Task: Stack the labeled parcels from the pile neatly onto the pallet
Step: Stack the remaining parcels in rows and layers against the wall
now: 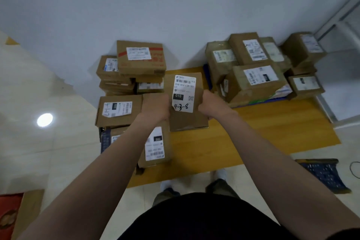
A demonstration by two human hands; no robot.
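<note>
A brown cardboard parcel (186, 121) with a white label marked "010" and "4-3-8" is held up over the yellow wooden pallet (272, 128). My left hand (155, 106) grips its left edge and my right hand (211, 103) grips its right edge. On the left side of the pallet stand neat stacks of labeled parcels (140, 58), with a flat one (118, 110) and another (155, 144) nearer me. A loose pile of parcels (255, 82) sits at the right rear.
A white wall runs behind both groups of parcels. A dark blue patterned bag (327, 175) lies on the tiled floor at the right, next to a black cable. A red and brown box (17, 212) sits at the lower left. My feet stand at the pallet's near edge.
</note>
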